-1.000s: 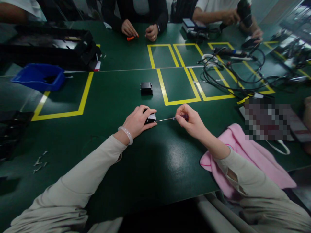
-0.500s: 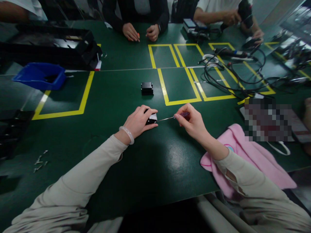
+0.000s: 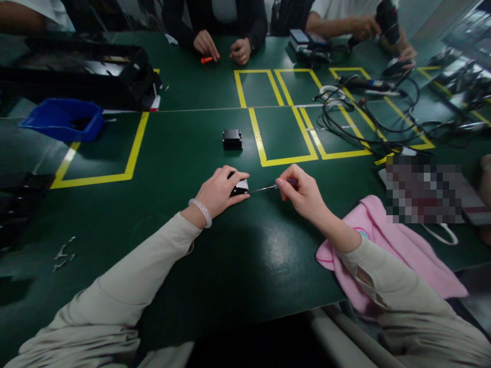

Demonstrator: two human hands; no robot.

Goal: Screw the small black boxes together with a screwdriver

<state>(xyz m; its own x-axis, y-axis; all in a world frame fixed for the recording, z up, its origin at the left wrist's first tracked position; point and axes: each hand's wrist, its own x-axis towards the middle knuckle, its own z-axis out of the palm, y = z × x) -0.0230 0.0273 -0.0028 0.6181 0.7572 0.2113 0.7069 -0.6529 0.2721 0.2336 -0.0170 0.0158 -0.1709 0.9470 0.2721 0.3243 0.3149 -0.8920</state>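
Observation:
My left hand (image 3: 219,192) is closed around a small black box-shaped part (image 3: 240,188) with a pale top, holding it down on the green table (image 3: 184,301). In my right hand (image 3: 301,189) is a screwdriver (image 3: 292,182) with a dark purple handle, pinched between thumb and fingers. Its thin shaft points left, and the tip meets the right side of the part near a small shiny screw. Fingers hide much of the part. Beyond my hands stands a similar black part (image 3: 232,139), untouched.
Several loose screws (image 3: 63,255) lie at left, below a blue bin (image 3: 63,120) and black trays (image 3: 76,76). Tangled cables (image 3: 368,112) cover the back right. A pink cloth (image 3: 391,250) lies under my right forearm. Across the table a co-worker's hands (image 3: 207,45) handle something orange.
My right hand and the screwdriver have shifted very slightly, while my left hand keeps the part in place. Across the table, more of the co-worker's orange object shows.

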